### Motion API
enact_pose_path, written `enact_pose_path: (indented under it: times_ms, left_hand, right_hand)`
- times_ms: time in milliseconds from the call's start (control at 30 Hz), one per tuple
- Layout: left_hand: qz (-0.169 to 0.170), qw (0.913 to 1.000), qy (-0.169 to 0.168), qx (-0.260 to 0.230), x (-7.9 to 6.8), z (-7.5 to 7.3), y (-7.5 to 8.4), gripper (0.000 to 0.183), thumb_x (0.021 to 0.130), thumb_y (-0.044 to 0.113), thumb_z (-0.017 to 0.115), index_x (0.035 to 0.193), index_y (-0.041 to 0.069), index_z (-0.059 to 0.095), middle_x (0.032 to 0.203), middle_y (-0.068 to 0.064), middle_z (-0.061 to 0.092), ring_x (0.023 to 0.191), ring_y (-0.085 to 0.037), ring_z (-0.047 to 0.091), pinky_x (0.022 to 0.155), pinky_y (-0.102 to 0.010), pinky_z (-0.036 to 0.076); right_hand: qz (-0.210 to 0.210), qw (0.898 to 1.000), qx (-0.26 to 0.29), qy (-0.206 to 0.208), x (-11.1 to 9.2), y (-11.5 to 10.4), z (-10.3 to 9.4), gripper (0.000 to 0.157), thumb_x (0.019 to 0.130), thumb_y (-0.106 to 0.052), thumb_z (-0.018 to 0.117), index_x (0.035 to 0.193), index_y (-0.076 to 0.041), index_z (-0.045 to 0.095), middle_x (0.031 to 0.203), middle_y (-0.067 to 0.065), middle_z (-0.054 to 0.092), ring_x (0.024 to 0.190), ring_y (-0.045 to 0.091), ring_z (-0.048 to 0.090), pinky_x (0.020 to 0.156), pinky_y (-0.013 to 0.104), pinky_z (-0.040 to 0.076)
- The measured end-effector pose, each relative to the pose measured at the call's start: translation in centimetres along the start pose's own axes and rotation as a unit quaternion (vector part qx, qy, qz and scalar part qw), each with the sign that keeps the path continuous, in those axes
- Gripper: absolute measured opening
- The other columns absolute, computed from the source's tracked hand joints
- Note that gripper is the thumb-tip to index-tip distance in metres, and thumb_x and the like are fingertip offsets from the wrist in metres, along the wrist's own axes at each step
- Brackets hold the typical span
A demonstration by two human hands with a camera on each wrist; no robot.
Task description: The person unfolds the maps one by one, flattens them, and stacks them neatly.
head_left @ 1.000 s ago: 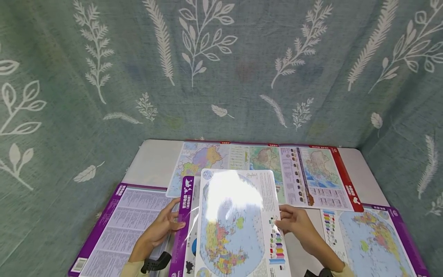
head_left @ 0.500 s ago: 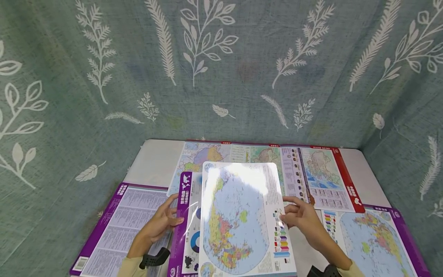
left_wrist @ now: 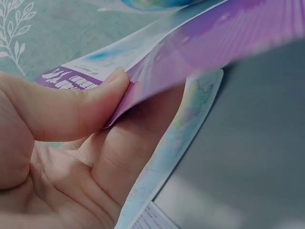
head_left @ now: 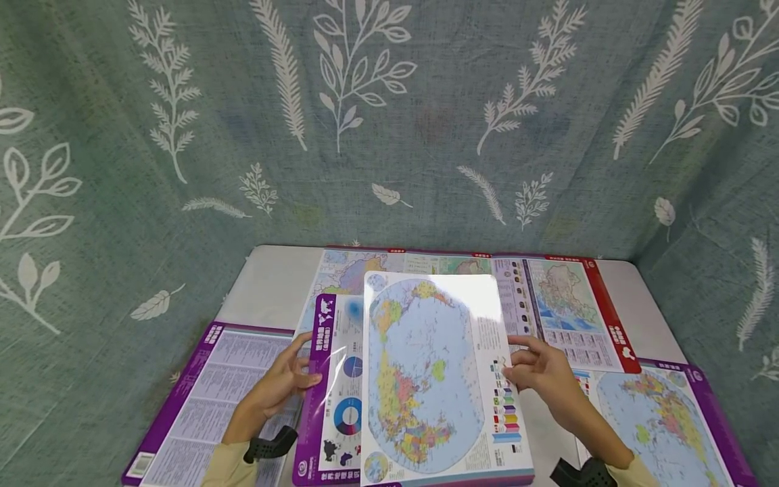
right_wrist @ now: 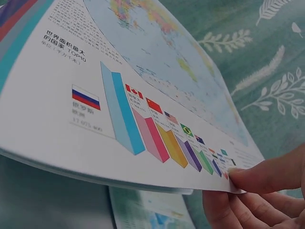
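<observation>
Glossy, round-cornered map (head_left: pixel 447 379), printed with a blue oval (head_left: pixel 426 406); purple band (head_left: pixel 313 412) pinched between thumb and fingers of left hand (head_left: pixel 276 384), white edge (head_left: pixel 496 328) likewise by right hand (head_left: pixel 541 373).

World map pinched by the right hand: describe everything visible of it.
The world map is a glossy white sheet with rounded corners. A pale blue oval with multicoloured lands fills most of it; flags and coloured bars line its right margin. In the head view, glare whitens its upper right part. It is held up, bending, the right hand pinching its right edge. Its left side overlaps a purple-edged sheet, held by the left hand; whether the two are joined cannot be told.
</observation>
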State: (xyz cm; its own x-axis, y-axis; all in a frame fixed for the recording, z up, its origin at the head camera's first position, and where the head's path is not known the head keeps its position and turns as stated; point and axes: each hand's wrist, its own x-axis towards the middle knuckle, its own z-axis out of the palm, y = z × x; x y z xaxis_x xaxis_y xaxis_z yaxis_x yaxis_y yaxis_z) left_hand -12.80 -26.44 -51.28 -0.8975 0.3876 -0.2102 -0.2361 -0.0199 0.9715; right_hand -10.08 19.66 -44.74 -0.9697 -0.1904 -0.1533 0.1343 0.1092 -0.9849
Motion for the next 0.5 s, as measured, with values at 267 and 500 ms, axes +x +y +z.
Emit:
enact_pose_path:
  times_ms: [267,500]
  left_hand:
    - [0.013,0.9998,-0.012,-0.003,0.7,-0.3,0.6,0.079,0.085,-0.006,0.061,0.147,0.015,0.017,0.112,-0.025,0.060,0.086,-0.038,0.066,0.062,-0.044,0.057]
    - [0.013,0.9998,-0.012,-0.014,1.4,-0.3,1.1,0.080,0.084,-0.009,0.060,0.147,0.015,0.016,0.112,-0.023,0.060,0.087,-0.036,0.066,0.063,-0.041,0.057]
  right_hand:
    - [-0.021,1.000,-0.009,0.012,0.0,-0.6,-1.0,0.055,0.085,-0.004,0.067,0.133,0.005,0.043,0.095,0.021,0.067,0.078,0.027,0.069,0.066,0.037,0.058]
    - [-0.034,0.999,-0.029,0.024,-0.1,-1.2,-1.9,0.054,0.086,-0.006,0.067,0.134,0.004,0.043,0.096,0.019,0.068,0.078,0.027,0.069,0.068,0.036,0.058]
